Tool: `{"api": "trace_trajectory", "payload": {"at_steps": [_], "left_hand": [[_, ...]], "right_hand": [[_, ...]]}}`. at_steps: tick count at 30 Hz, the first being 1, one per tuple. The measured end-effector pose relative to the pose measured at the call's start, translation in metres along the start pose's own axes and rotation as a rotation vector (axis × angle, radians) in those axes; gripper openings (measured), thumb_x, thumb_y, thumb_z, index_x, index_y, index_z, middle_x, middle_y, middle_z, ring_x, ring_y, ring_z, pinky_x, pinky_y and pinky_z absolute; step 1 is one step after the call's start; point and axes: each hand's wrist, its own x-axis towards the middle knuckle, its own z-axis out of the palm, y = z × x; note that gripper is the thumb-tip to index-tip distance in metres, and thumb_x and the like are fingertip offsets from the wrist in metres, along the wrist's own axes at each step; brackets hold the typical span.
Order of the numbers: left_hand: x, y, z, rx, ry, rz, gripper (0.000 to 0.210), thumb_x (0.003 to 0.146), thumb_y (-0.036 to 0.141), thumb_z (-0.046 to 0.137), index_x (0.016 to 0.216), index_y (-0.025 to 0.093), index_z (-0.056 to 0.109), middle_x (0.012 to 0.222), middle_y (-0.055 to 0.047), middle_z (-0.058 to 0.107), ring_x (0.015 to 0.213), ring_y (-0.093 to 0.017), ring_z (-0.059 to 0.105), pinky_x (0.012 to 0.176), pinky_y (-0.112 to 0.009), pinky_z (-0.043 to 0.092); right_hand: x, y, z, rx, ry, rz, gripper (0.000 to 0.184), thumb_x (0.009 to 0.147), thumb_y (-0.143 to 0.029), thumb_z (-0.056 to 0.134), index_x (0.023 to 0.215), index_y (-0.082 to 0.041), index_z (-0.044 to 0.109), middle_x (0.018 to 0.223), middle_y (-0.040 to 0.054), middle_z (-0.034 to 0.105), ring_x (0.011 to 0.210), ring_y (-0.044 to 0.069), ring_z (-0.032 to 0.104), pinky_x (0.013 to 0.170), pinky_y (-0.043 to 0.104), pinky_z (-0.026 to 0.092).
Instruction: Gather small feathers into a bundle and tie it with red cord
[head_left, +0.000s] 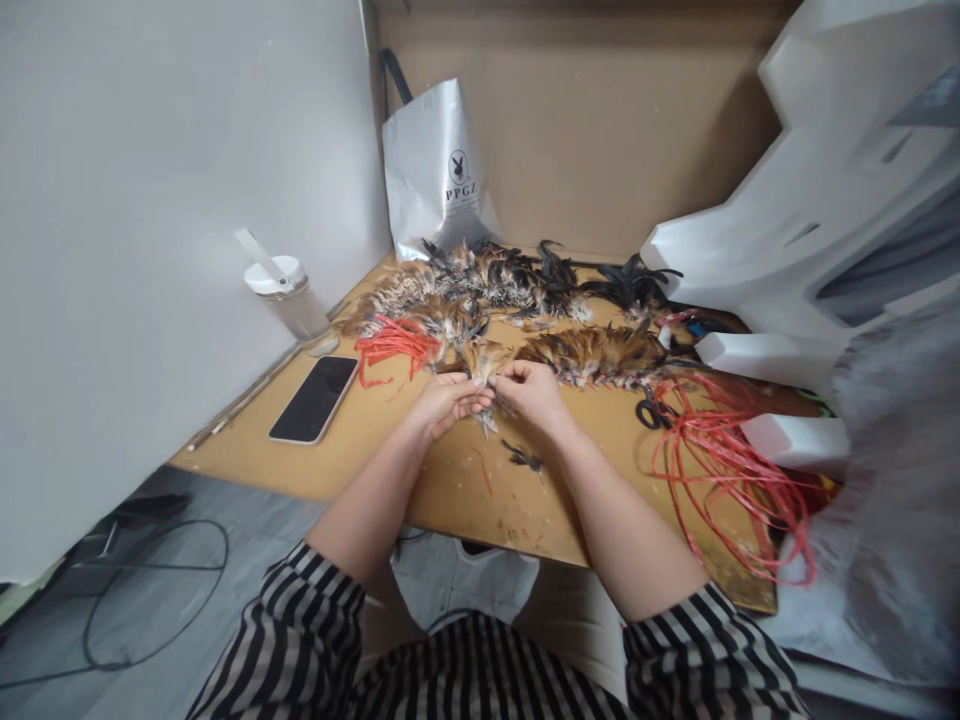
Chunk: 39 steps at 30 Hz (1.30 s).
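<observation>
1. The left hand (451, 402) is closed to a pinch, its thumb and curled fingers holding the lower part of a tan feather bunch (482, 357).
2. The right hand (534, 392) is also drawn in, thumb against forefinger, at the right edge of that bunch; exactly which strands it grips is too small to tell.
3. The tan feather bunch stands between the two sets of fingertips, its tips fanned upward and away from the person, above the wooden table (375, 468).
4. Just beyond and to the left of the left hand lies a bundle of red strips (394, 342); farther left, nearer the table's edge, a phone (315, 400) lies screen up.
5. Beyond the phone, well apart from the left hand, is a lidded cup (300, 312).
6. Directly past both hands spreads a heap of brown and black feathers (510, 278), with a silver bag (431, 175) upright behind it.
7. Just beyond and right of the right hand runs a row of brown feathers (600, 350).
8. Farther right of that hand are black loops (640, 412) and a tangle of red strands (724, 455).
9. Nearer the person than the right hand lies a small dark feather tuft (523, 458).
</observation>
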Motion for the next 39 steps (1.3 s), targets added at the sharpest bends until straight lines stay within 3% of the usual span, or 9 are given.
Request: {"api": "trace_trajectory", "payload": {"at_steps": [12, 21, 28, 36, 39], "left_hand": [[0.0, -0.003, 0.001, 0.094, 0.007, 0.024, 0.011, 0.068, 0.014, 0.068, 0.073, 0.005, 0.064, 0.067, -0.008, 0.067, 0.053, -0.007, 0.06, 0.053, -0.015, 0.049], [0.0, -0.003, 0.003, 0.156, 0.016, 0.073, 0.016, 0.064, 0.02, 0.072, 0.068, 0.008, 0.063, 0.063, -0.005, 0.064, 0.05, -0.006, 0.056, 0.05, -0.015, 0.045], [-0.001, -0.004, 0.004, 0.175, -0.015, 0.089, 0.023, 0.061, 0.027, 0.074, 0.068, 0.008, 0.063, 0.063, -0.004, 0.064, 0.052, -0.006, 0.056, 0.051, -0.017, 0.043], [-0.004, -0.003, 0.005, 0.268, -0.069, 0.103, 0.024, 0.065, 0.031, 0.07, 0.074, 0.009, 0.066, 0.069, -0.008, 0.067, 0.055, -0.009, 0.058, 0.05, -0.019, 0.041], [-0.005, -0.003, 0.006, 0.288, -0.073, 0.098, 0.022, 0.065, 0.031, 0.07, 0.07, 0.009, 0.066, 0.063, -0.007, 0.065, 0.051, -0.008, 0.055, 0.05, -0.019, 0.041]], "right_hand": [[0.001, 0.0, -0.001, -0.018, 0.012, 0.063, 0.018, 0.061, -0.031, 0.062, 0.057, -0.014, 0.058, 0.054, -0.0006, 0.054, 0.05, 0.009, 0.043, 0.049, 0.022, 0.034], [-0.002, -0.008, -0.001, 0.367, -0.067, 0.207, 0.026, 0.055, -0.038, 0.07, 0.057, -0.015, 0.058, 0.045, -0.0044, 0.05, 0.042, 0.006, 0.037, 0.044, 0.022, 0.028], [-0.003, -0.008, 0.004, 0.432, 0.007, 0.19, 0.025, 0.052, -0.036, 0.074, 0.056, -0.015, 0.06, 0.052, -0.0016, 0.058, 0.048, 0.009, 0.047, 0.05, 0.023, 0.035], [-0.004, -0.008, 0.004, 0.492, -0.046, 0.224, 0.025, 0.05, -0.034, 0.075, 0.055, -0.015, 0.059, 0.049, -0.0029, 0.057, 0.046, 0.008, 0.047, 0.05, 0.022, 0.036], [-0.004, -0.01, 0.002, 0.492, -0.089, 0.243, 0.027, 0.05, -0.035, 0.075, 0.055, -0.016, 0.056, 0.047, -0.0034, 0.055, 0.045, 0.008, 0.047, 0.049, 0.023, 0.037]]}}
